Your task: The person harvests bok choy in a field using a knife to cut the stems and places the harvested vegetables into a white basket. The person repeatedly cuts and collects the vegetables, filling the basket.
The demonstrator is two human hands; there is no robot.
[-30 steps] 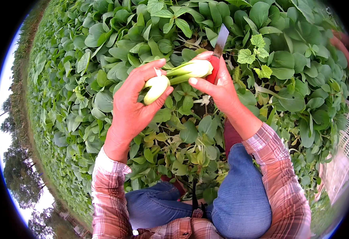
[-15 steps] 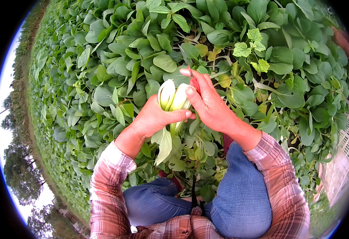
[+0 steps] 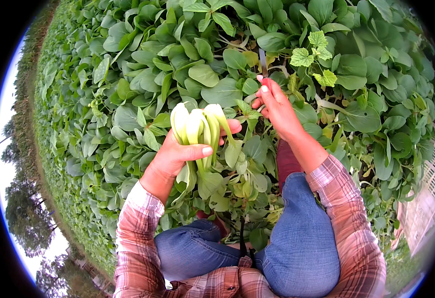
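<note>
Left hand (image 3: 175,155) closed around a cut bok choy plant with pale green-white stalks (image 3: 196,130), base up, held above the green leafy bed (image 3: 128,99). Right hand (image 3: 277,107) clenched on a thin grey knife blade (image 3: 262,62) with a red handle, just beside the plant, over the leaves.

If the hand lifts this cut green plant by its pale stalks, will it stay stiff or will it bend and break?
The plant probably stays fairly stiff at its thick pale stalks, gripped by the left hand. Its leaves hang limp below the hand, so they likely flop. The stalks look crisp and may snap if squeezed.
</note>
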